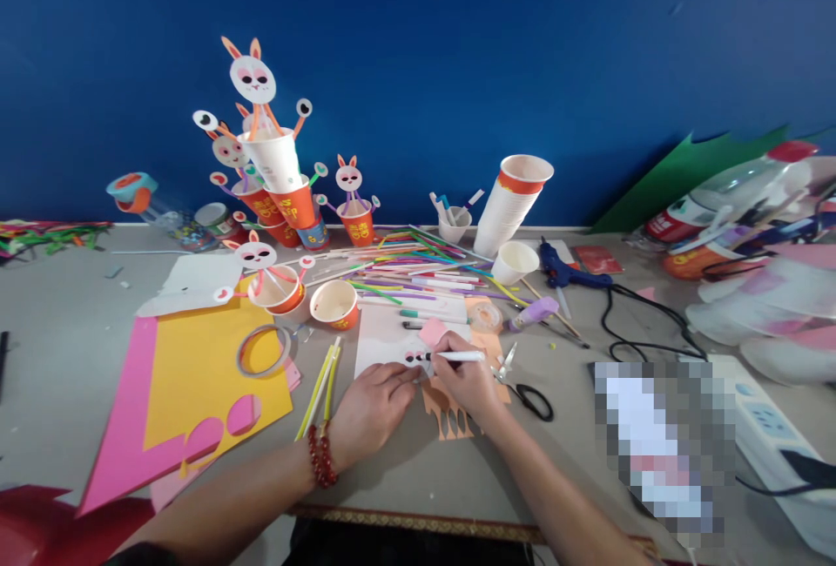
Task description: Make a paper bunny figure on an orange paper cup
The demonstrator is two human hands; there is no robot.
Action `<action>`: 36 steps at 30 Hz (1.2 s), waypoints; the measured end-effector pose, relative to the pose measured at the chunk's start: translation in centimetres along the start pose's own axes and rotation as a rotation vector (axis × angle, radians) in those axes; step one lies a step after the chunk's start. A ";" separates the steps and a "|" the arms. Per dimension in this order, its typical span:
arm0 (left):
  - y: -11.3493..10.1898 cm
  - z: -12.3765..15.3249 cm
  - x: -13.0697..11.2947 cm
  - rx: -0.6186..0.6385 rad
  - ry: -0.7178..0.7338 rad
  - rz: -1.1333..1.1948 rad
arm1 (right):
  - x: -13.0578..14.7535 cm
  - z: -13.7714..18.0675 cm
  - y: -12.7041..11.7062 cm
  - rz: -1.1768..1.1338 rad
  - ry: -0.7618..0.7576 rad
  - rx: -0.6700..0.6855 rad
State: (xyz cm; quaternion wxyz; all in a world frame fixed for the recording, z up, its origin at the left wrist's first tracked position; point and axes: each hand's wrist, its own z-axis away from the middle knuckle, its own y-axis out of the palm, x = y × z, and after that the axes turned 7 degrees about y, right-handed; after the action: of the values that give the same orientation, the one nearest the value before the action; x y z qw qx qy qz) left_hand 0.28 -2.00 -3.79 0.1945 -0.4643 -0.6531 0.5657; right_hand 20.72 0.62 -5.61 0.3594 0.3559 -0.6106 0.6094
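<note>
My right hand [465, 377] is closed round a white marker [457, 356] whose black tip touches a small paper face piece [413, 359] with dark eyes drawn on it. My left hand [371, 405], with a red bead bracelet at the wrist, presses its fingertips on that piece and pins it to the white paper sheet [385, 335]. Orange paper cut-outs [448, 416] lie under my right hand. Scissors [526, 390] rest just to the right.
Yellow and pink card sheets [196, 374] with a tape ring [263, 350] lie at the left. Bunny-faced paper cups [280, 183] stand at the back, beside a cup stack [509, 200], loose straws [405, 274] and a blue glue gun [568, 272]. A power strip [771, 444] sits right.
</note>
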 end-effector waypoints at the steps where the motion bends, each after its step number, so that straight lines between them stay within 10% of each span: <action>1: 0.0 0.0 0.0 0.001 0.000 0.003 | 0.0 0.0 0.0 0.000 0.000 0.000; 36: 0.1 0.2 0.0 0.005 0.007 0.009 | -0.3 0.0 0.0 -0.015 0.012 -0.024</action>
State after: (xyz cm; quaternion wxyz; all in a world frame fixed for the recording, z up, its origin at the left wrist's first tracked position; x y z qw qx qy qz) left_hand 0.18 -2.09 -3.93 0.1955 -0.4685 -0.6489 0.5667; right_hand 20.88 0.57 -5.82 0.3719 0.3524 -0.6130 0.6014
